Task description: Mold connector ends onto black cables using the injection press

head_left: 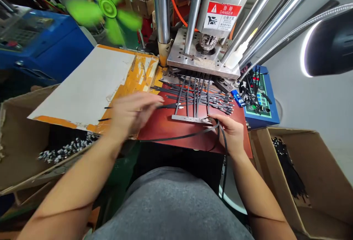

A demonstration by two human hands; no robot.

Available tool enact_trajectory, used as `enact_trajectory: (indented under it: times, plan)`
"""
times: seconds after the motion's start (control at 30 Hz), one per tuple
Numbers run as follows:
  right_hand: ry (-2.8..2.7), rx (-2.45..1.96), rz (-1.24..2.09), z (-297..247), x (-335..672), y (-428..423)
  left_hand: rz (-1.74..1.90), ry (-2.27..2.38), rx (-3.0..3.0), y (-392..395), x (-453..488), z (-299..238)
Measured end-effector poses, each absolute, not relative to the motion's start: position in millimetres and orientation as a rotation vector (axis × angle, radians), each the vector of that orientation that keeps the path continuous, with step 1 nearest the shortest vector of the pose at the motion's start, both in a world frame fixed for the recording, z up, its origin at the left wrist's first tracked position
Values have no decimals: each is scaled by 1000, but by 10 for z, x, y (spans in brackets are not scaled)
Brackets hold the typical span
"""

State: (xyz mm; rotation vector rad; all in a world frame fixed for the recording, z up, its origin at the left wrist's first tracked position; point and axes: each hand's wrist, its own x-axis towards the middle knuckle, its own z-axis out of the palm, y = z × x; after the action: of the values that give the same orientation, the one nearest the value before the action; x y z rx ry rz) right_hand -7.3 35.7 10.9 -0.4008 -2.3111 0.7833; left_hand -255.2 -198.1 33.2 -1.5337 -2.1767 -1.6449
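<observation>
Grey-clad lap (168, 203) sits below the red mat (171, 129). On the mat, the right hand (231, 131) curls round a black cable (182, 136), touching the metal strip (190, 119). The blurred left hand (132, 112) hovers with fingers spread beside the cable pile (209, 98); I cannot tell what it holds.

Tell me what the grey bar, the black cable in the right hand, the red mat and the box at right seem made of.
Grey bar: likely metal, dull silvery sheen, straight edges. Black cable, held by the right hand: plastic or rubber sheath, bends in a loop. Red mat: matte rubber or plastic sheet, unclear which. Box: brown cardboard, raw, folded flaps.
</observation>
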Motion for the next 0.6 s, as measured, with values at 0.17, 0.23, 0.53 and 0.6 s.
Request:
enact_trajectory:
  times: [0.17,0.23,0.53,0.6]
  plan:
    - [-2455,-244,618,182,-71,330,-1691,-1972,-2091,-1147,-1963,22]
    - [-2532,-170,514,233,-70,307,-1718,-2031,-2092,-1047,-1892,-34]
    - [-2756,-111,347,409,-49,220,-1444,-2235,-2167,-1012,-1908,45]
    - [-2796,-105,343,419,-70,210,-1232,-2304,-2204,-982,-1873,108]
